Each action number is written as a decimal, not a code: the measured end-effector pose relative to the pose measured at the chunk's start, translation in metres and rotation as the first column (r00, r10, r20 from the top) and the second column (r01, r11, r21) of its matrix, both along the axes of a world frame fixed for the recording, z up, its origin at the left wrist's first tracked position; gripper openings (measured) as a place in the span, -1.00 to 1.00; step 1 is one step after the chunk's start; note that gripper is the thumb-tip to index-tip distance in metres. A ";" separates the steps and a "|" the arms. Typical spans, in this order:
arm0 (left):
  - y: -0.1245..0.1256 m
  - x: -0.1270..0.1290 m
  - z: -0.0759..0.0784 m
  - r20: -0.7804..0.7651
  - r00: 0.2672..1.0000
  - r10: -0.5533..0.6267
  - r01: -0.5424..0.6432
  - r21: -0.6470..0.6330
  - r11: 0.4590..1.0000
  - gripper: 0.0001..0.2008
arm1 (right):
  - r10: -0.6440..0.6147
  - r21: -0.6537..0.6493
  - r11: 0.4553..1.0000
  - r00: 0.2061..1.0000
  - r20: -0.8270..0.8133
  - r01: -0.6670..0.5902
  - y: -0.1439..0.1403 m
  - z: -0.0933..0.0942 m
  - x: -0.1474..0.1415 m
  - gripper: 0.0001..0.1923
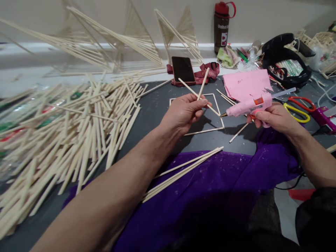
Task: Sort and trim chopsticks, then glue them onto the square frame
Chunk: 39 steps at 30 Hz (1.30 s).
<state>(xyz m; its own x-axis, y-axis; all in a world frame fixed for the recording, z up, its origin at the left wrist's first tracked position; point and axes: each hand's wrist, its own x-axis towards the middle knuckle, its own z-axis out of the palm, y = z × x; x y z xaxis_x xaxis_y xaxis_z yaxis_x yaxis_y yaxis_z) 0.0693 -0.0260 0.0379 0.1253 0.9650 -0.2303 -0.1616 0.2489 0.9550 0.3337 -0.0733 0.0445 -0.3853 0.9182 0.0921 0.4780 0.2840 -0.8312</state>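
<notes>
My left hand (189, 110) pinches two thin wooden sticks (203, 84) that cross between thumb and fingers. In my right hand (270, 117) is a pink hot glue gun (249, 105), a clear glue stick (285, 92) poking from its back. The gun's nozzle is at the lower right end of one held stick; whether they touch I cannot tell. Beneath my left hand, a four-sided frame of sticks (207, 131) lies on the dark table, partly hidden. Several loose sticks (186, 168) rest on the purple cloth (210, 189) over my lap.
A large heap of sticks (99, 119) covers the left side. Stick structures (136, 45) lean by the wall. Behind my hands are a phone (183, 69), a pink sheet (246, 84) and a bottle (221, 31). Scissors (298, 110) and a purple glue gun (324, 117) lie right.
</notes>
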 end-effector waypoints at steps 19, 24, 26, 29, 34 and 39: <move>-0.001 0.001 -0.003 0.005 0.996 0.090 -0.090 0.122 0.988 -0.84 | -0.002 -0.008 1.000 0.999 -0.053 0.002 0.000 -0.003 -0.001 -0.68; -0.001 0.002 -0.004 0.000 0.996 0.087 -0.086 0.121 0.989 -0.85 | -0.034 -0.010 0.999 0.996 -0.079 0.033 -0.001 -0.001 -0.004 -0.68; 0.000 0.002 -0.005 -0.003 0.997 0.083 -0.082 0.123 0.989 -0.85 | -0.054 -0.023 0.998 0.995 -0.088 0.052 -0.001 0.000 -0.005 -0.68; 0.000 0.001 -0.005 0.001 0.996 0.086 -0.085 0.133 0.987 -0.86 | -0.068 -0.060 0.996 0.992 -0.106 0.062 -0.001 -0.001 -0.004 -0.67; 0.000 0.001 -0.005 0.000 0.995 0.102 -0.100 0.169 0.981 -0.87 | -0.037 -0.113 0.993 0.990 -0.134 0.022 0.001 -0.006 0.000 -0.67; -0.001 0.001 -0.005 -0.033 0.993 0.116 -0.108 0.198 0.974 -0.86 | -0.020 -0.191 0.981 0.966 -0.259 -0.031 0.004 -0.007 -0.001 -0.60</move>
<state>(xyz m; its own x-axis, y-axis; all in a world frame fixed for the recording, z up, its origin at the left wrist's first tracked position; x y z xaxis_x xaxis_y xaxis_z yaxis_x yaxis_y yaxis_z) 0.0703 -0.0266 0.0326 0.0079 0.9992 -0.0381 -0.1348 0.0389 0.9901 0.3323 -0.0698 0.0379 -0.3765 0.9263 0.0112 0.2388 0.1087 -0.9650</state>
